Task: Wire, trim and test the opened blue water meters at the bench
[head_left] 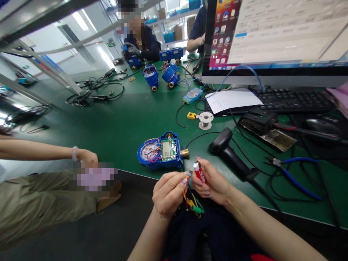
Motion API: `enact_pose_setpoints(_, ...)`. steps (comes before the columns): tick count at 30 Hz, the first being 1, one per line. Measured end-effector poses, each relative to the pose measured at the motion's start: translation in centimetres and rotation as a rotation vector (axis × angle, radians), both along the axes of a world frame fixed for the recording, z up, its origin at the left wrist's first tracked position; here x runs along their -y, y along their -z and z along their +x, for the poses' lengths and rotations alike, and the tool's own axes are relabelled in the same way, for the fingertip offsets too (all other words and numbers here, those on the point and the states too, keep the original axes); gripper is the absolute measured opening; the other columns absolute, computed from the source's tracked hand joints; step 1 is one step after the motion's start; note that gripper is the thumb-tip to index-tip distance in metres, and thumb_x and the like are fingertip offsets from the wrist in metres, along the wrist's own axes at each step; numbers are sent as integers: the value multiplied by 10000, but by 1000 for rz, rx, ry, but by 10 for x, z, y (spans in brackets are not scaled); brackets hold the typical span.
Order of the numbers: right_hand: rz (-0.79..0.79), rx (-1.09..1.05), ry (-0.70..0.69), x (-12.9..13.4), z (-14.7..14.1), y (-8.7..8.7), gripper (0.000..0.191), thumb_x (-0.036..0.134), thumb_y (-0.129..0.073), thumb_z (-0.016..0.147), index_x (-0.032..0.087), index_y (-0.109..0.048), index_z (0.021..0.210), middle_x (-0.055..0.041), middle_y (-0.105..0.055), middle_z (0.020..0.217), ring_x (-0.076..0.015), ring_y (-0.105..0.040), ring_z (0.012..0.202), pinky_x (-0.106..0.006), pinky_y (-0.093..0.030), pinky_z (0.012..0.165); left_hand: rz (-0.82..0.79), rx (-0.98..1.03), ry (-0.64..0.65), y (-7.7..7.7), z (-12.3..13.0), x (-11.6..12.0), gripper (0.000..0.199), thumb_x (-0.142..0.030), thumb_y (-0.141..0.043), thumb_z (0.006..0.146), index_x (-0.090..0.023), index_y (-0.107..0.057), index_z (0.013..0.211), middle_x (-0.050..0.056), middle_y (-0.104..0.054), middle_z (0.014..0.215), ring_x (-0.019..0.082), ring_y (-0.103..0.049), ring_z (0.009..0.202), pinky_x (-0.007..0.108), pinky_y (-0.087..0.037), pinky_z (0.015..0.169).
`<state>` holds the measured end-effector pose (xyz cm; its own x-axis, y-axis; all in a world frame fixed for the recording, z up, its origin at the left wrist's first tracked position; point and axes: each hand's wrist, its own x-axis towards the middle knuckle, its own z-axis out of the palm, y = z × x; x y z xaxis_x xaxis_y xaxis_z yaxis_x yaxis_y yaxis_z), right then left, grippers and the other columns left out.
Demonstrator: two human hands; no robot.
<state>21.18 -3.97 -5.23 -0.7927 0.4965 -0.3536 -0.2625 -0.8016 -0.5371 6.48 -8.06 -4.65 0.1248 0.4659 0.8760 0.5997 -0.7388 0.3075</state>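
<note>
My left hand is closed in a pinch on thin coloured wires, with a small grey piece at the fingertips. Fingers of my right hand wrap round a red lighter with a pale top, close beside that grey piece. No flame can be made out. Below the hands hang red, yellow and green wires with a green clip. Just beyond, a blue water meter lies on the green table with its circuit board, small display and inner wiring exposed, its brass fitting pointing right.
Right of my hands lie a black barcode scanner and blue-handled pliers. Farther back are a solder spool, a keyboard and a monitor. More blue meters stand near a gloved co-worker. Another person's arm is at left.
</note>
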Motion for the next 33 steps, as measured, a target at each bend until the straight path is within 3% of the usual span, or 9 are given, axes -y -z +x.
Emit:
enact_pose_setpoints(3,24,21,104,3,-1,0,584,658,-313,829,159,-484,577,58,-371,416,-47,-320,373,-180,-243,377,1,26,-5,1,-1,0,320,13,-673,672,-129,-609,951,93,-706,902,177,-650,814,297,-566,601)
enact_pose_setpoints(6,116,47,224,9,0,-1,436,567,-497,811,143,-526,716,36,-482,583,-51,-414,503,-191,-340,492,14,58,-1,3,-2,-1,348,26,-676,658,-123,-606,964,100,-701,920,186,-651,810,302,-562,585)
enact_pose_setpoints(14,333,-29,103,10,8,-4,381,470,-654,735,170,-472,885,45,-567,567,-66,-485,455,-184,-328,460,9,53,9,2,-2,-3,330,-8,-678,679,-126,-600,977,98,-698,920,188,-653,803,315,-563,596)
enact_pose_setpoints(17,311,14,131,7,8,-3,475,604,-490,792,140,-523,698,70,-431,443,-38,-376,382,-178,-262,411,-4,58,-4,0,0,-2,339,6,-677,673,-142,-595,966,81,-700,906,174,-650,789,299,-562,584)
enact_pose_setpoints(19,241,54,119,5,6,-3,612,679,-343,805,150,-482,532,73,-335,368,-36,-299,323,-187,-215,360,-11,62,0,0,1,-2,315,14,-673,674,-138,-597,940,79,-701,891,169,-649,782,294,-561,581)
enact_pose_setpoints(21,187,97,104,3,4,-2,632,680,-317,799,171,-423,440,75,-277,321,-35,-248,284,-190,-178,323,-20,63,4,1,2,-3,291,14,-672,676,-135,-600,914,77,-702,883,165,-650,776,293,-561,586)
enact_pose_setpoints(33,195,206,94,-2,-3,-2,514,484,-341,798,185,-388,382,60,-288,289,-35,-225,251,-180,-156,282,-43,76,41,4,1,-5,295,22,-675,670,-117,-608,921,92,-704,890,165,-647,787,293,-557,587)
